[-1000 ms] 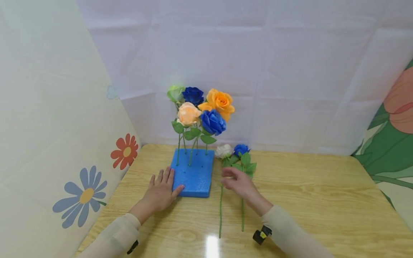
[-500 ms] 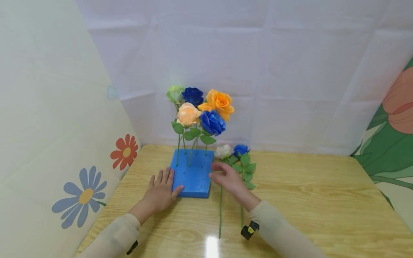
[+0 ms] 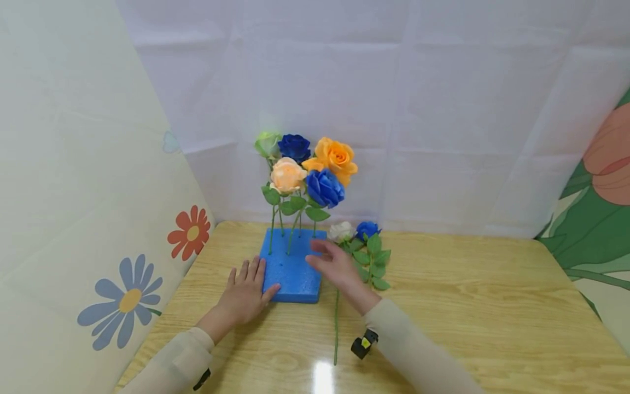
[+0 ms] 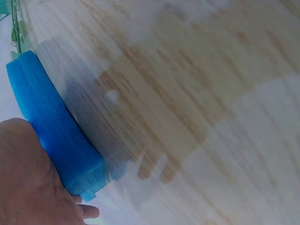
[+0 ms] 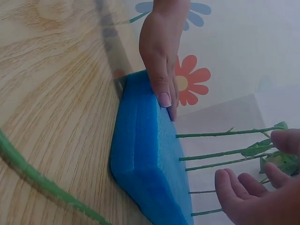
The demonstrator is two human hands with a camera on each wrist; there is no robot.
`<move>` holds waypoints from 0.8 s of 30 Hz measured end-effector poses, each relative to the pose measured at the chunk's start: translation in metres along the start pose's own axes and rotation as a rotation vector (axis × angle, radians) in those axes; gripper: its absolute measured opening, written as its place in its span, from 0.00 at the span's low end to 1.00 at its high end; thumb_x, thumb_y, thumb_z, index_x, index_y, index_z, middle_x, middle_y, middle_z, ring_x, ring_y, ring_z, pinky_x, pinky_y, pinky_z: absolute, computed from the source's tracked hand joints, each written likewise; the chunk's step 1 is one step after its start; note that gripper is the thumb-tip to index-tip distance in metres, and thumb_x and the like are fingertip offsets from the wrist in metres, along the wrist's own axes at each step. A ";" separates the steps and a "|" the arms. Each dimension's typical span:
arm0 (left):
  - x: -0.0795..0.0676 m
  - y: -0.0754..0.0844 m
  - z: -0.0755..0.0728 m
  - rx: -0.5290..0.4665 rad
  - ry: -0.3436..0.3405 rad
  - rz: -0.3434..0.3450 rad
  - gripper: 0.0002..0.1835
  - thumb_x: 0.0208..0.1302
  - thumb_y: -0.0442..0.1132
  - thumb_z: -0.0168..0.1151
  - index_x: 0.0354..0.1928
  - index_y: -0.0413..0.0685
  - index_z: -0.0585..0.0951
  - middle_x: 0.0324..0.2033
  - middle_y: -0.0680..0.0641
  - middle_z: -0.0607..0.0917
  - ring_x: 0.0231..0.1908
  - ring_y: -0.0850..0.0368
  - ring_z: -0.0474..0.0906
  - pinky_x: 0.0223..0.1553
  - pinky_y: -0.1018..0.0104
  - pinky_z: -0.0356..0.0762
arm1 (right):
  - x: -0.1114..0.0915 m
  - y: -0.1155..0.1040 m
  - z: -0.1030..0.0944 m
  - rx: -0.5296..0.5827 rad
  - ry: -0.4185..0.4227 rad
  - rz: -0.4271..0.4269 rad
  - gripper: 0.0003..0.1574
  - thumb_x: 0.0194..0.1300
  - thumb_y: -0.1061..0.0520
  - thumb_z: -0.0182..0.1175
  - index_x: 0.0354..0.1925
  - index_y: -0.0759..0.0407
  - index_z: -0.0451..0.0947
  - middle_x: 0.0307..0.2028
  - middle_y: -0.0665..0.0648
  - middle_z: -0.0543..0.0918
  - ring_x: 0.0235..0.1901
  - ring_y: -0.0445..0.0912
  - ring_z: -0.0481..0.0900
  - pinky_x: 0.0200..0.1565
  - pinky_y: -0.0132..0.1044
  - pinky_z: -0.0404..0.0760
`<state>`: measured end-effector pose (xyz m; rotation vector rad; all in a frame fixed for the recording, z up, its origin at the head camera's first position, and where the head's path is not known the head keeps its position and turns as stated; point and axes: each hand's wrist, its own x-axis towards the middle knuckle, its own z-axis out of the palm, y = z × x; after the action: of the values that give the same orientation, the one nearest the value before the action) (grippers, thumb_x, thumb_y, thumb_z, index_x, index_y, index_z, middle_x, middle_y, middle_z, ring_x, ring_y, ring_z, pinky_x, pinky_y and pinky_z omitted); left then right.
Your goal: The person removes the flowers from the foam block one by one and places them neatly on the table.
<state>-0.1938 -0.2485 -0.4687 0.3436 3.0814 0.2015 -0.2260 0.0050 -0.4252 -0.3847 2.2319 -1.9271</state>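
Observation:
A blue foam block [image 3: 295, 282] lies on the table with several artificial roses upright in it: a pale green rose [image 3: 268, 144], a dark blue rose [image 3: 294, 148], a peach rose [image 3: 287, 175], an orange rose [image 3: 339, 155] and a blue rose [image 3: 325, 188]. My left hand [image 3: 242, 300] rests flat along the block's left edge, thumb on its top. Over the block's right side hovers my right hand [image 3: 342, 271], empty, its fingers loosely bent and apart from the stems, as the right wrist view also shows. To the block's right lie a white rose [image 3: 342, 232] and another blue rose [image 3: 368, 230].
The wooden table [image 3: 472, 295] stretches to the right. A white cloth backdrop [image 3: 443, 137] stands behind it. Flower-printed panels [image 3: 59, 180] flank the left and right sides. One small hole [image 3: 281, 265] shows in the block's top.
My right hand has moved left from above the lying roses to over the block's right side. My left hand and all the roses have stayed in place.

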 end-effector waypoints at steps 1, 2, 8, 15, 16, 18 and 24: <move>0.000 0.000 0.000 0.000 0.001 -0.001 0.46 0.78 0.64 0.40 0.77 0.30 0.50 0.77 0.29 0.52 0.75 0.26 0.46 0.71 0.27 0.42 | 0.002 0.000 0.002 0.005 0.003 -0.003 0.32 0.71 0.50 0.64 0.69 0.57 0.72 0.65 0.59 0.77 0.62 0.58 0.77 0.60 0.50 0.79; 0.000 0.000 0.000 0.000 0.001 -0.001 0.46 0.78 0.64 0.40 0.77 0.30 0.51 0.77 0.29 0.52 0.75 0.26 0.47 0.71 0.27 0.42 | 0.003 0.000 0.003 0.011 0.006 -0.014 0.32 0.71 0.51 0.64 0.69 0.57 0.71 0.65 0.60 0.77 0.62 0.58 0.77 0.60 0.50 0.79; 0.000 0.000 0.001 0.007 0.008 -0.004 0.46 0.78 0.64 0.39 0.77 0.30 0.51 0.77 0.29 0.52 0.75 0.27 0.47 0.71 0.27 0.43 | 0.011 0.000 0.015 0.047 0.025 -0.056 0.33 0.72 0.50 0.63 0.71 0.57 0.70 0.67 0.60 0.75 0.64 0.59 0.75 0.63 0.52 0.76; 0.002 -0.004 0.008 -0.004 0.038 0.012 0.48 0.77 0.67 0.37 0.77 0.29 0.52 0.76 0.28 0.53 0.75 0.26 0.49 0.70 0.27 0.44 | 0.021 0.000 0.029 0.099 0.078 -0.096 0.33 0.71 0.53 0.64 0.70 0.60 0.70 0.66 0.61 0.77 0.63 0.59 0.77 0.61 0.51 0.77; 0.003 -0.005 0.009 -0.003 0.045 0.014 0.48 0.77 0.67 0.37 0.77 0.29 0.52 0.76 0.28 0.54 0.75 0.26 0.49 0.70 0.27 0.44 | 0.023 0.001 0.031 0.103 0.087 -0.102 0.34 0.71 0.54 0.65 0.70 0.61 0.70 0.66 0.61 0.77 0.63 0.59 0.78 0.61 0.50 0.78; 0.003 -0.007 0.012 0.004 0.051 0.014 0.48 0.77 0.68 0.36 0.77 0.30 0.52 0.77 0.29 0.53 0.75 0.27 0.49 0.71 0.27 0.44 | 0.025 0.000 0.034 0.111 0.104 -0.110 0.34 0.70 0.54 0.65 0.70 0.61 0.70 0.65 0.62 0.77 0.62 0.59 0.78 0.61 0.50 0.78; 0.005 -0.010 0.016 0.013 0.061 0.019 0.47 0.77 0.66 0.38 0.77 0.30 0.52 0.77 0.30 0.53 0.75 0.26 0.49 0.70 0.26 0.44 | 0.033 0.002 0.043 0.204 0.127 -0.131 0.34 0.69 0.59 0.65 0.70 0.62 0.70 0.65 0.67 0.77 0.62 0.61 0.78 0.62 0.48 0.77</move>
<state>-0.2004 -0.2547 -0.4860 0.3746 3.1420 0.1961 -0.2451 -0.0454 -0.4328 -0.3974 2.1025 -2.2817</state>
